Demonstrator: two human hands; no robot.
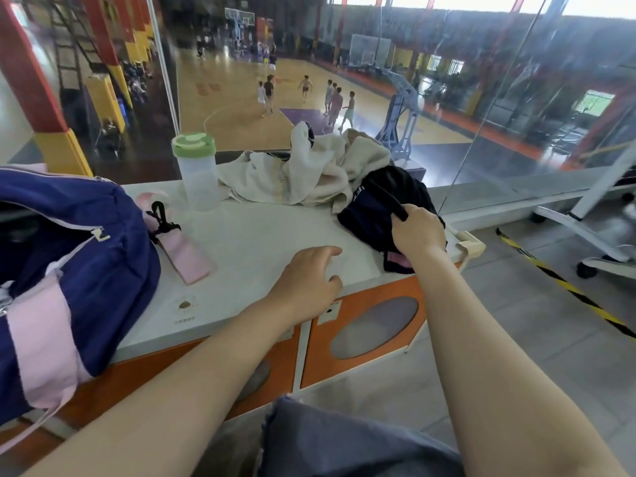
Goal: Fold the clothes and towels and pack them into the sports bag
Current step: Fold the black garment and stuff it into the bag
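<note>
Head view: task looks barely begun, as far as I can judge. The sports bag (69, 242), navy w/ pink trim, sits at the left end of the table (247, 242), zip open, but its inside is dark and I can't tell if anything is packed yet. The cream towels (303, 173) lie in an unfolded heap at the table's far edge, against the glass, just right of a clear bottle w/ green lid (197, 170). The dark garment (378, 208) is bunched at the right end of the table, touching the towel heap, part of it hanging over the front edge near the right corner. So nothing folded that I can see; clothes + towels all left to fold, then pack.

Hands: right hand (418, 232) is clamped on the dark garment, fingers curled round a fold of the fabric at its near side, arm reaching in from the lower right. Left hand (308, 280) is apart from it, over the bare table near the front edge, fingers loosely bent and spread, holding nothing; whether the palm actually touches the surface I can't tell. Both forearms stretch fwd from the bottom of the view. Likely step in hand: taking up the dark garment to lay it flat on the free stretch of table btw the bag and the heap.
</note>
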